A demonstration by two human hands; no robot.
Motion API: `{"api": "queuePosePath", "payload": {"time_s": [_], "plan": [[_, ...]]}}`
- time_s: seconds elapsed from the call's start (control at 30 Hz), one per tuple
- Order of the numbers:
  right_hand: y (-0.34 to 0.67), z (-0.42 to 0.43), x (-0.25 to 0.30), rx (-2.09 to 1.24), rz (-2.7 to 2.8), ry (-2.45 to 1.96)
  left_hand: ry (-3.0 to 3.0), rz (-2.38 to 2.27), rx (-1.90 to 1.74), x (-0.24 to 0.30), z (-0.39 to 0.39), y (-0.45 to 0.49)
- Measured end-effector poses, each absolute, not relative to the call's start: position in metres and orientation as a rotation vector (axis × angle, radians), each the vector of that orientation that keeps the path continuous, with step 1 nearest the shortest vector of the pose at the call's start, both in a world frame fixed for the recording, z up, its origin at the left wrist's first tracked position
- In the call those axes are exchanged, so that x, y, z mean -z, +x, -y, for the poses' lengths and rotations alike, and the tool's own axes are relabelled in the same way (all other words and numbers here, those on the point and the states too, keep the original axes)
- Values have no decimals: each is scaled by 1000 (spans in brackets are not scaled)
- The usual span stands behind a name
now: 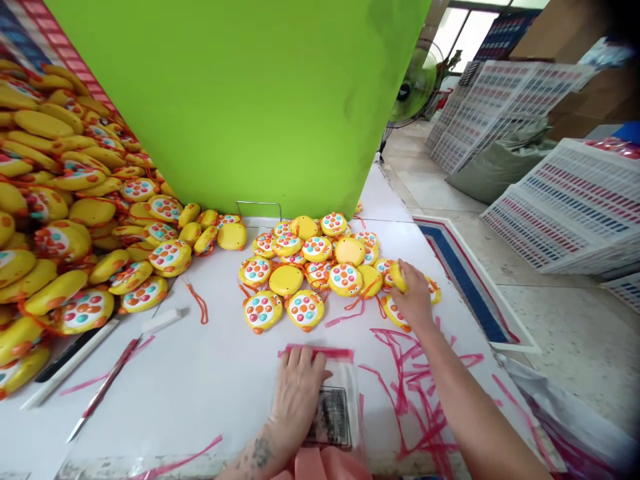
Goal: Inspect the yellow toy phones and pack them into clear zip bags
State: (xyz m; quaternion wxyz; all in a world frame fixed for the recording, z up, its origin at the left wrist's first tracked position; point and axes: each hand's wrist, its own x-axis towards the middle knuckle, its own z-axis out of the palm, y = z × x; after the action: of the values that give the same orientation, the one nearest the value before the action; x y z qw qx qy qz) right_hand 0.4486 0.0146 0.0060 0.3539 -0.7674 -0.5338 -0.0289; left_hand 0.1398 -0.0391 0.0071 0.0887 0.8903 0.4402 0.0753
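The clear bag (346,373) lies flat at the near table (210,373) edge, its long axis running away from the person and its red seal at the far end. The left hand (297,390) presses on it, fingers spread flat. The right hand (414,297) curls around a yellow toy (397,275) at the pile's (310,267) right edge. Pink strips (415,380) litter the table between them. A larger heap (60,220) sits to the left, and a green panel (240,100) stands behind.

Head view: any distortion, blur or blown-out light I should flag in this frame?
Head view: wide-angle distortion stretches the heaped yellow toys at the left edge and splays the white slotted trays at the right; centre sharp and evenly lit, soft shadows under the left hand on the clear plastic bag and the right hand at the round yellow dotted toys; window top right blown out.
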Motion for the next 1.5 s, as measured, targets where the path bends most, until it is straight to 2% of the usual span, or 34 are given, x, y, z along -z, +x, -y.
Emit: {"api": "queuePosePath", "payload": {"time_s": [0.17, 0.3, 0.47, 0.67, 0.83, 0.93, 1.1, 1.27, 1.5], "plan": [[419, 11, -48, -24, 1247, -1828, 2633, -1117, -476, 5, 39, 133], [375, 37, -73, -381, 1532, -1670, 2545, -1024, -653, 8, 38, 130], [341, 49, -68, -788, 1790, -1524, 2574, -989, -698, 7, 36, 129], [333, 34, -42, -1034, 1627, -1506, 2609, -923, -769, 6, 38, 126], [308, 28, -27, -1087, 1833, -1404, 2556, -905, -844, 4, 40, 124], [298, 32, -24, -956, 1851, -1392, 2536, -972, -878, 3, 40, 124], [322, 46, -29, -629, 1601, -1848, 2396, -969, -909, 3, 35, 127], [331, 66, -21, -752, 1693, -1943, 2204, -910, -758, -2, 25, 129], [298, 72, -14, -801, 1297, -1716, 1998, -845, -483, -37, 21, 128]]}}
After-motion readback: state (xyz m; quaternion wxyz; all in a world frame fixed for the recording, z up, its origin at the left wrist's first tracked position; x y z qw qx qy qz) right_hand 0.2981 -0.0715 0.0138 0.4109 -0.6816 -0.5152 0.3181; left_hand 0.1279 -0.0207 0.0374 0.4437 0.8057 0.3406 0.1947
